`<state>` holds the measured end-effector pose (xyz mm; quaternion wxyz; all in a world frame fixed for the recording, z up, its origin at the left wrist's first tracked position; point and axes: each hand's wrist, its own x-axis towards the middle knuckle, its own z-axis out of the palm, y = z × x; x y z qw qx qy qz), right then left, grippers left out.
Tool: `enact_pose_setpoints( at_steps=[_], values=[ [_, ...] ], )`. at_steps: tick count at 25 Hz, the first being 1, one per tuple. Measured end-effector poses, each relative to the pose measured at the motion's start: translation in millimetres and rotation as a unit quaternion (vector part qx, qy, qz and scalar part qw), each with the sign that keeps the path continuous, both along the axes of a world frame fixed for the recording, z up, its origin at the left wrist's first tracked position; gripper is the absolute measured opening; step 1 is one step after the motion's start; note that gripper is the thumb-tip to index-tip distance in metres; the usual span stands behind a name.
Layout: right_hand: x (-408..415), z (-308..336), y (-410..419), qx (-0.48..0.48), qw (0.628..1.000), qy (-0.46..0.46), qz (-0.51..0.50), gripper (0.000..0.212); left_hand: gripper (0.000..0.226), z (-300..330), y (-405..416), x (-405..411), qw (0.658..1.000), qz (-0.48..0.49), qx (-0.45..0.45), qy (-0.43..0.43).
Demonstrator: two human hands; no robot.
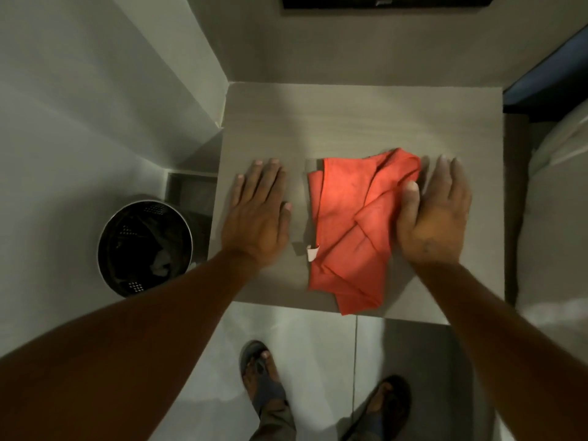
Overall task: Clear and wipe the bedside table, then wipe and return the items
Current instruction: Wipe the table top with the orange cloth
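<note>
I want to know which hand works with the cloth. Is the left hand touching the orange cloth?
Apart. In the head view the left hand lies flat on the bedside table, with a strip of bare tabletop showing between it and the orange cloth.

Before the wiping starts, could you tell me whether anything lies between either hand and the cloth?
Nothing visible does. The orange cloth lies on the bedside table; the right hand already touches its right edge, and only bare tabletop separates the flat left hand from it.

Bare forearms; sandals [261, 374]; olive trousers [273, 424].
</note>
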<state>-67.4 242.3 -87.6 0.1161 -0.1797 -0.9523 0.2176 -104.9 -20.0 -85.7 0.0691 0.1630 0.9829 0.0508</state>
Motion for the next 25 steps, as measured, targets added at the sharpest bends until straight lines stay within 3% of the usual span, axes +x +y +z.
enact_pose_setpoints(
  at_steps=[2,4,7,8,10,12,14,17,19,20,22,25],
  values=[
    [6.2,2.5,-45.0,0.022,0.999,-0.010,0.038,0.063,0.062,-2.4,-0.8,-2.1,1.000,0.002,-0.001,0.002],
    [11.3,0.2,-89.0,0.064,0.980,-0.070,0.173,0.062,0.063,-2.8,-0.6,-0.7,1.000,0.005,-0.005,0.002],
    [-45.4,-2.6,-72.9,0.104,0.942,-0.079,0.309,0.060,0.064,0.3,1.2,-1.9,1.000,0.003,-0.001,0.008],
    [-69.4,-2.6,-48.3,0.114,0.950,-0.089,0.278,0.059,0.063,-1.1,0.6,-1.6,1.000,0.002,0.002,0.010],
    [-99.0,-5.6,20.2,0.123,0.978,-0.125,0.117,0.060,0.063,-3.9,-2.2,-0.6,1.000,0.001,0.002,0.011],
    [-69.6,-2.6,76.0,0.119,0.979,-0.163,0.007,0.063,0.062,-4.2,-0.3,-1.6,1.000,0.004,0.006,0.015],
    [-0.8,6.2,79.0,0.122,0.978,-0.171,0.016,0.065,0.062,-1.6,-0.3,-2.1,1.000,0.004,0.004,0.015],
    [102.6,7.6,8.1,0.099,0.962,-0.171,0.188,0.061,0.062,-1.9,-0.3,-1.2,1.000,0.002,-0.009,0.020],
    [105.3,1.4,-42.7,0.077,0.936,-0.129,0.317,0.056,0.062,-1.6,-1.3,-0.8,1.000,0.002,-0.004,0.022],
    [77.4,1.3,-58.1,0.067,0.934,-0.100,0.337,0.055,0.062,-1.7,-0.5,-1.1,1.000,0.001,0.001,0.022],
    [-5.8,2.2,-56.6,0.079,0.945,-0.082,0.306,0.056,0.062,-2.5,0.5,-1.3,1.000,0.004,0.006,0.023],
    [-93.0,-3.8,10.1,0.093,0.980,-0.149,0.096,0.061,0.063,-4.0,-1.1,-1.7,1.000,0.006,0.011,0.017]
  ],
)
